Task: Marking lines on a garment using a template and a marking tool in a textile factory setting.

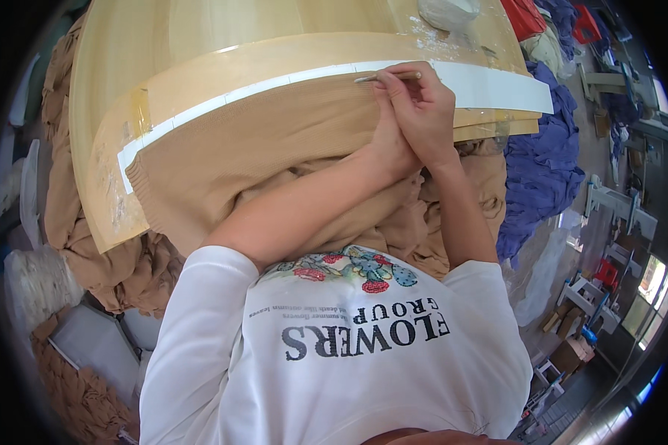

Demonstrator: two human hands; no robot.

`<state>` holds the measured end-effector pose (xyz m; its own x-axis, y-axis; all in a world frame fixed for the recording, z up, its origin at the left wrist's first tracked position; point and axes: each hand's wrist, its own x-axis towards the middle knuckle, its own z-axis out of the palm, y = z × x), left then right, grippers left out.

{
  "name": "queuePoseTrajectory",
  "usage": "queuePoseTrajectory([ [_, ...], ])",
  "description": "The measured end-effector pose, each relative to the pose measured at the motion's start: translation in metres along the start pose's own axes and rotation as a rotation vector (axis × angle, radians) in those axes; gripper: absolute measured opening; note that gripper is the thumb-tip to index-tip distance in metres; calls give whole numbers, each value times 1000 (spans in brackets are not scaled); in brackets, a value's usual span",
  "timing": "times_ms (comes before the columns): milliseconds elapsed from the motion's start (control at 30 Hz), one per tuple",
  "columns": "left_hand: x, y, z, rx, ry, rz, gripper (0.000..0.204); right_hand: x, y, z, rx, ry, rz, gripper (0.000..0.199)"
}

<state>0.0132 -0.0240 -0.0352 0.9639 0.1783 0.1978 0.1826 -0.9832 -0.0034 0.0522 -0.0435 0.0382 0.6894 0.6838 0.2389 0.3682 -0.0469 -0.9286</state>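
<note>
Tan knitted fabric panel: it lay flat over the pale wooden table, its top edge along a long white paper strip. Soft, light and stretchy by the look; you would do best to pin it flat near the edge. Your right hand pinched a thin pale marking stick at that edge; your left hand pressed the knit, fingers hidden. More tan cloth hung below, blue cloth to the right.
</note>
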Motion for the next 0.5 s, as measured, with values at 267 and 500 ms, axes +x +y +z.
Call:
queuePoseTrajectory([
  [267, 9, 23, 43, 894, -99, -154, 71, 5, -28, 36, 30, 25, -218, 10],
  [500, 6, 4, 34, 596, 174, 0, 70, 13, -39, 66, -155, -212, -140, 10],
])
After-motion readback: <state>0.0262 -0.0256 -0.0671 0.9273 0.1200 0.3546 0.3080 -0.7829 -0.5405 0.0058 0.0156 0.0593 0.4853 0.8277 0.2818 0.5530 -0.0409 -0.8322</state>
